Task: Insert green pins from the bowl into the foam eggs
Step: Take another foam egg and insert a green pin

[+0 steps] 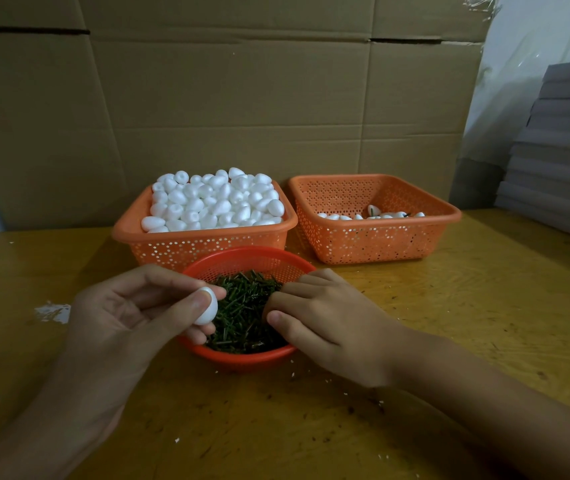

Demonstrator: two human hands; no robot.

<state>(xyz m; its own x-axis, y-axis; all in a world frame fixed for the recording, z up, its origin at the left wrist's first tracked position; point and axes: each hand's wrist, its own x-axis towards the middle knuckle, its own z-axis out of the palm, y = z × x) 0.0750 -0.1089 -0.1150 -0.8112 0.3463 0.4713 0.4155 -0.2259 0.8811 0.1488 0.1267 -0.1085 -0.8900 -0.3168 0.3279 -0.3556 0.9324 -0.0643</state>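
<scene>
An egg [206,306] is pinched between the thumb and fingertips of the left hand [127,317] and held just over the left rim of the bowl [248,356]. The bowl is set at the middle of the table [467,306], nearer its front edge, and is filled with green pins [242,317]. The right hand [321,323] is laid over the bowl's right rim, its fingers curled close together with the tips among the pins; whether a pin is gripped cannot be told. Toward the far edge two baskets are stood side by side: the left basket [207,245] is topped with a heap of eggs [214,202], and the right basket [373,244] is occupied by a few eggs [373,211], two showing green. Cardboard [242,98] is stood behind them.
</scene>
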